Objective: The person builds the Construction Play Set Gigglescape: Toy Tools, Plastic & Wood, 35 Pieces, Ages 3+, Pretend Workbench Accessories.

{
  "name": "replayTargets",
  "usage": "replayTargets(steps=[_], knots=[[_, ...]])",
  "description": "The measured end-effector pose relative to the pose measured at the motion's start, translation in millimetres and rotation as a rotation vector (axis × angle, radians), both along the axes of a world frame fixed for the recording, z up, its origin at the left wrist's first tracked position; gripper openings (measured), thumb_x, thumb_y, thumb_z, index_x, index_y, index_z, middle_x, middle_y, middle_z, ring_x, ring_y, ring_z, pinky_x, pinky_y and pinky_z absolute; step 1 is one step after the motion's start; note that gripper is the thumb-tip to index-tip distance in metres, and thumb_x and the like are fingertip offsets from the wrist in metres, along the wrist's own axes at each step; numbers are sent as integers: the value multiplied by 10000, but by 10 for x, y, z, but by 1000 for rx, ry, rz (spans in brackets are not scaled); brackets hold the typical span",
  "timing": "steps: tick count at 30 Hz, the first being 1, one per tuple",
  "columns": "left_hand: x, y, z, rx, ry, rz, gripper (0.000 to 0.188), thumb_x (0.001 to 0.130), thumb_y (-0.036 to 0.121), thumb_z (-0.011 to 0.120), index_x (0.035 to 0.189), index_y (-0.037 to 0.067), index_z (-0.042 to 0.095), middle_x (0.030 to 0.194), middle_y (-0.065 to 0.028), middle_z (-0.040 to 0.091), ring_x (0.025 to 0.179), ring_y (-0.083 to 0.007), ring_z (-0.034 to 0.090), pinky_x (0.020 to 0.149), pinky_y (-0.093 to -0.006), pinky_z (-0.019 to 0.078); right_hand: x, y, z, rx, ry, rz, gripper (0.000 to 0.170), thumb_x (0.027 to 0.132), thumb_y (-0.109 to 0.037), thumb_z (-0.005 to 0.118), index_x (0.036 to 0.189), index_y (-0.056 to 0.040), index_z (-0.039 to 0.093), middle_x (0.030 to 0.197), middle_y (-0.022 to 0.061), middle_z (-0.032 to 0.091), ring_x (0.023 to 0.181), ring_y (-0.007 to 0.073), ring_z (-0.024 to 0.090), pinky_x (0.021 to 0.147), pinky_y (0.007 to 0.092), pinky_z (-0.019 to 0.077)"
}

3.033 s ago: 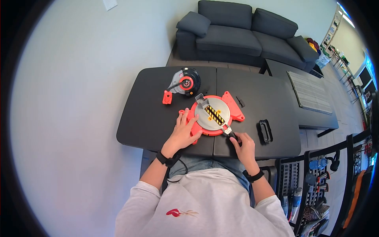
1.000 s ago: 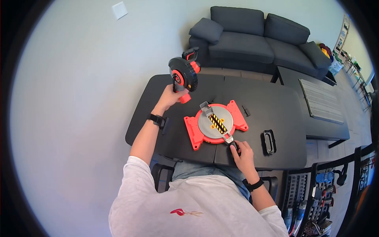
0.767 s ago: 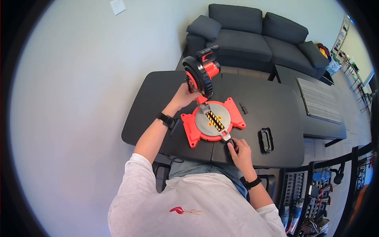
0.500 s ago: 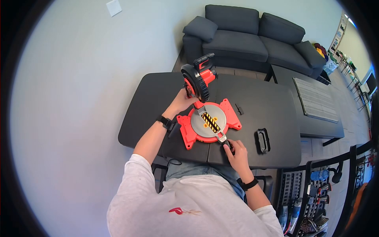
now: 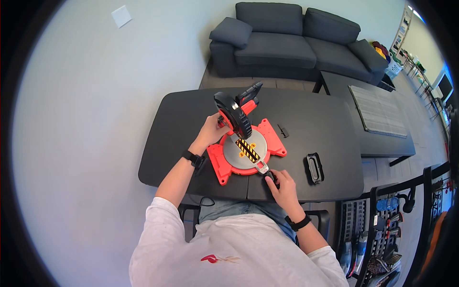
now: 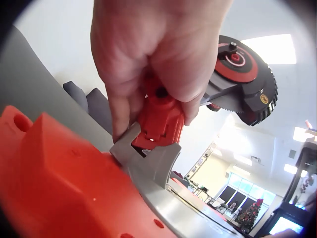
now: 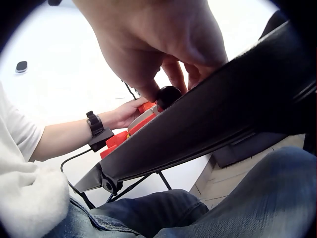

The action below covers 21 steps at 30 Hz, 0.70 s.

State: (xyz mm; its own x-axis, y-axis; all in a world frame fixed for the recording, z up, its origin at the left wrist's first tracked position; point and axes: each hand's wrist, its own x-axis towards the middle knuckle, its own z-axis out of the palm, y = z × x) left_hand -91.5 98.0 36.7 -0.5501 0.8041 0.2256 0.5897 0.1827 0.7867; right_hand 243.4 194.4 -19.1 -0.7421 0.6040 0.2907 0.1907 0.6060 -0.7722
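A toy miter saw lies in two parts on the black folding table [image 5: 177,158]. Its base [image 5: 274,139] is red with a grey disc and a yellow-black striped slot. My left hand [image 5: 210,131] grips the saw head [image 5: 235,115] by its red arm [image 6: 161,121]. In the left wrist view, the arm's lower end sits between the upright sides of the grey bracket [image 6: 171,161]. The toothed black guard leans over the disc. At the base's near edge, my right hand [image 5: 285,187] holds the black knob [image 7: 168,96] between thumb and fingers.
A black oval frame-like part [image 5: 314,168] lies on the table's right side, and a small black strip [image 5: 283,130] beyond the base. A grey sofa [image 5: 277,50] stands behind, a low dark table [image 5: 387,143] to the right. Shelves [image 5: 382,229] stand near the right elbow.
My left hand has left the base, picked up the saw head from the table's far left and brought it to the grey bracket, lowering and tilting it. The right hand stays on the knob.
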Motion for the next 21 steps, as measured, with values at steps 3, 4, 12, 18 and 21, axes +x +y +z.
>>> replayTargets(steps=[3, 4, 12, 18, 21], knots=[[35, 2, 15, -26, 69, -9, 320, 842, 44, 791, 1147, -10, 710, 894, -144, 754, 709, -215, 674, 716, -338, 552, 1, 9, 10, 7, -8, 6, 311, 956, -198, 780, 1190, 2, 735, 879, 136, 631, 728, 266, 622, 679, 377, 525], [51, 2, 10, -36, 91, -10, 339, 832, 30, 798, 1157, -4, 706, 877, -147, 745, 698, -224, 673, 705, -341, 553, -1, 11, 15, 4, -8, 6, 312, 955, -198, 781, 1191, 2, 735, 880, 136, 631, 728, 266, 622, 679, 376, 525], [155, -1, 17, -62, 131, -42, 502, 762, -99, 796, 1227, 47, 675, 846, -147, 712, 682, -254, 682, 681, -344, 562, 7, 20, 82, -47, -38, 14, 347, 957, -228, 780, 1191, 22, 726, 917, 147, 647, 754, 299, 651, 704, 410, 546], [151, 12, -42, -26, 106, -75, 501, 759, -124, 741, 1221, 54, 668, 829, -155, 706, 712, -292, 710, 698, -353, 568, 2, 37, 75, -54, -35, 24, 361, 957, -239, 784, 1200, 20, 724, 916, 143, 644, 747, 294, 648, 699, 400, 545], [70, 34, -137, -16, 78, -85, 475, 758, -118, 733, 1202, 34, 664, 820, -160, 703, 731, -324, 719, 713, -364, 570, 19, 71, 170, -104, -79, 51, 370, 953, -242, 792, 1207, 18, 723, 931, 137, 652, 751, 276, 653, 701, 388, 551]])
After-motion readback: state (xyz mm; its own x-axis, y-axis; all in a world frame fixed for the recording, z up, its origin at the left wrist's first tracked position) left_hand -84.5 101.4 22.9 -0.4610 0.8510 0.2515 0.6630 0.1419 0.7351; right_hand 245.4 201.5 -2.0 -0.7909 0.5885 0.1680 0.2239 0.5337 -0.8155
